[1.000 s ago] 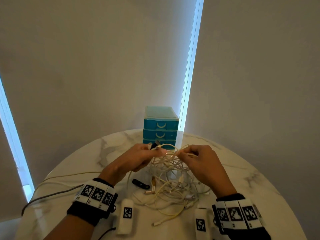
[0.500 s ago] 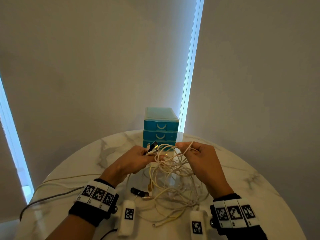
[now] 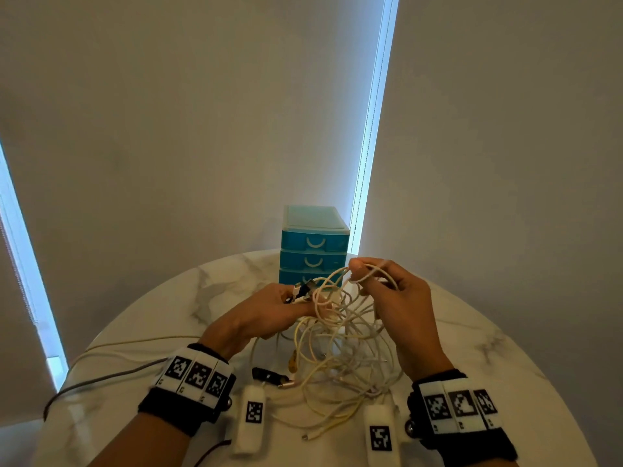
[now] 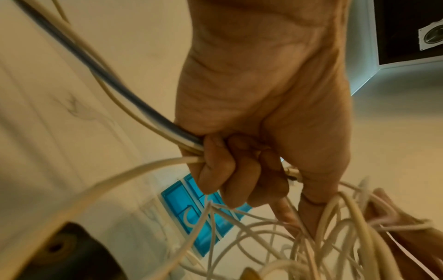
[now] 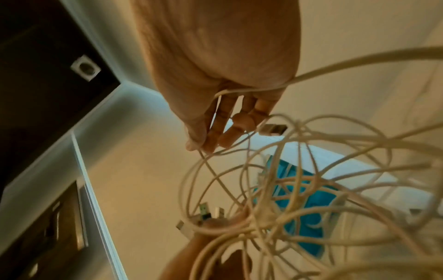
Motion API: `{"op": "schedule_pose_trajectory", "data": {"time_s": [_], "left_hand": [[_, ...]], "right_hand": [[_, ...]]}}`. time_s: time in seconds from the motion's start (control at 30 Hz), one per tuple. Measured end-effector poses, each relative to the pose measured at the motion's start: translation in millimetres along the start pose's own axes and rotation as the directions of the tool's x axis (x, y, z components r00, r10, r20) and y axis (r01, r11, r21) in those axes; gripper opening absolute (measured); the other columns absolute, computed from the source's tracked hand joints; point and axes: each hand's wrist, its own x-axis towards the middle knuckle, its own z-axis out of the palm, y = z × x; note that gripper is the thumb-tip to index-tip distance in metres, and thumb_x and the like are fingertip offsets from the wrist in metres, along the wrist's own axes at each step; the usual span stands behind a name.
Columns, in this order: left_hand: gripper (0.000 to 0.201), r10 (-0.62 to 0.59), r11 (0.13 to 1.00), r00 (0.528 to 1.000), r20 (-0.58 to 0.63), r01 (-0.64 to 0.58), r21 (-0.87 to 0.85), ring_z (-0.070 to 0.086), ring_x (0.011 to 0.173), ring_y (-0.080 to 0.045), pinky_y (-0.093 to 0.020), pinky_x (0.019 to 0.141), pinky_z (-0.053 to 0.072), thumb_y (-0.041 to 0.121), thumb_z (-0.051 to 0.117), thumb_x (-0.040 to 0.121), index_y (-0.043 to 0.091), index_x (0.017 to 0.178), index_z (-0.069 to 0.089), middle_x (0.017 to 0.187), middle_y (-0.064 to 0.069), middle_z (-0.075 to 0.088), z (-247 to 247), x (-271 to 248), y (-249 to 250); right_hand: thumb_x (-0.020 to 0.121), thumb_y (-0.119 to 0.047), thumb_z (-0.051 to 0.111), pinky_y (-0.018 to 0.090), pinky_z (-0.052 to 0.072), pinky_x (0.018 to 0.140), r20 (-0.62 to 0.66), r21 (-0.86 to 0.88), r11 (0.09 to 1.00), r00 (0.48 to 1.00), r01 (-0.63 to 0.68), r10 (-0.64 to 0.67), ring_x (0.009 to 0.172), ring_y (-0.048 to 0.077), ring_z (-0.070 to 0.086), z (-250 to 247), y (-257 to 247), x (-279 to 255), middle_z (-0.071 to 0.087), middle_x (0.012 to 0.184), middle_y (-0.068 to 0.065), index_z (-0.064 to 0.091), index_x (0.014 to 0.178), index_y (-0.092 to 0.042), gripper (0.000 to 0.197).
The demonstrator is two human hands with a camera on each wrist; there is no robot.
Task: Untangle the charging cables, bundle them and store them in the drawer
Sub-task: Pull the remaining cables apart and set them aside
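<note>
The tangle of charging cables (image 3: 340, 348) is a loose knot of thin cream-white cords, looped over one another, with a few metal plugs showing; how many cables it holds cannot be counted. Its upper loops are lifted between the two hands, just in front of the blue drawer unit (image 3: 314, 246), while the lower loops trail onto the marble table (image 3: 472, 332) nearer the person than that unit.

The left hand (image 3: 269, 315) is curled into a fist round several cords, with plug ends (image 3: 303, 289) sticking out past its thumb. The right hand (image 3: 397, 298) is higher, thumb and fingertips pinching one white strand, the other fingers loosely bent.

The drawer unit has three drawers, all closed. Nearer the person than the unit lies one black plug (image 3: 268, 375), beside the tangle.
</note>
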Motion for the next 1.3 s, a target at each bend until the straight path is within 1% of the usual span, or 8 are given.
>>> {"op": "schedule_pose_trajectory", "data": {"time_s": [0.2,0.43,0.57,0.8,0.97,1.1,1.2,1.3], "left_hand": [[0.009,0.123,0.966,0.979,-0.165,-0.155,-0.205,0.064,0.065,0.008,-0.008,0.061,0.044,0.031,0.088,0.088,0.023,0.086,0.085,0.073,0.014,0.076,3.0,-4.0,4.9],[0.011,0.125,0.86,0.888,-0.443,-0.32,-0.398,0.08,0.093,-0.013,-0.017,0.075,0.058,0.018,0.081,0.093,0.017,0.104,0.086,0.097,-0.001,0.084,3.0,-1.5,11.1],[0.012,0.129,0.883,0.888,-0.442,-0.306,-0.357,0.08,0.092,-0.01,-0.019,0.076,0.057,0.023,0.081,0.095,0.024,0.106,0.084,0.098,0.004,0.084,5.0,-0.7,9.8],[0.011,0.196,0.925,0.912,-0.36,-0.294,-0.242,0.078,0.09,-0.005,-0.013,0.073,0.056,0.029,0.077,0.098,0.028,0.108,0.082,0.098,0.009,0.083,3.9,-3.0,9.4],[0.019,0.103,0.975,0.949,-0.297,-0.156,-0.159,0.076,0.086,-0.005,-0.024,0.08,0.054,0.046,0.075,0.097,0.029,0.098,0.083,0.092,0.007,0.082,3.1,-0.3,0.9],[0.02,0.158,0.97,0.949,-0.272,-0.201,-0.137,0.076,0.091,-0.008,-0.032,0.089,0.062,0.048,0.084,0.09,0.031,0.101,0.082,0.097,0.009,0.082,4.3,-2.4,2.9],[0.014,0.205,0.955,0.922,-0.329,-0.263,-0.14,0.078,0.091,-0.01,-0.037,0.092,0.062,0.041,0.085,0.089,0.03,0.098,0.084,0.095,0.007,0.082,4.6,-2.8,4.8],[0.013,0.188,0.949,0.901,-0.392,-0.27,-0.163,0.078,0.091,-0.011,-0.042,0.094,0.062,0.043,0.085,0.089,0.031,0.095,0.086,0.092,0.006,0.083,2.2,-4.3,3.1]], "right_hand": [[0.096,-0.034,0.078,0.021,0.05,0.055,0.05,-0.018,0.998,0.997,-0.061,0.061,0.072,0.008,0.07,-10.7,2.0,4.4,0.081,0.089,-0.001,0.085,0.101,-0.028,0.011],[0.092,-0.02,0.084,0.013,0.051,0.062,0.115,-0.121,0.992,0.993,-0.023,0.037,0.078,0.005,0.075,-18.4,4.2,9.7,0.083,0.087,-0.002,0.086,0.094,-0.02,0.003],[0.091,-0.029,0.085,0.019,0.051,0.076,0.157,-0.38,0.921,0.987,0.085,-0.027,0.085,-0.001,0.072,-17.6,11.7,8.4,0.081,0.087,-0.018,0.086,0.088,-0.034,0.006],[0.089,-0.044,0.085,0.033,0.062,0.081,0.165,-0.426,0.902,0.986,0.071,0.0,0.078,0.003,0.076,-10.3,14.7,4.3,0.08,0.079,-0.017,0.087,0.09,-0.036,0.008],[0.093,-0.034,0.083,0.03,0.059,0.079,0.026,-0.231,0.973,1.0,0.012,-0.006,0.079,0.004,0.076,-8.6,8.3,3.6,0.081,0.08,-0.012,0.087,0.093,-0.029,0.006],[0.096,-0.029,0.08,0.018,0.052,0.067,-0.03,0.028,0.999,0.999,-0.04,0.041,0.067,0.003,0.064,-9.5,-0.3,2.5,0.075,0.077,-0.006,0.087,0.096,-0.022,0.011],[0.097,-0.029,0.079,0.012,0.049,0.059,0.017,0.093,0.994,0.998,-0.06,0.058,0.066,0.001,0.061,-9.6,-2.2,3.5,0.073,0.077,-0.007,0.087,0.1,-0.022,0.012],[0.096,-0.027,0.08,0.015,0.053,0.069,0.116,-0.012,0.997,0.99,-0.075,0.076,0.075,0.003,0.073,-11.4,3.8,5.0,0.081,0.085,-0.006,0.087,0.099,-0.022,0.009]]}}
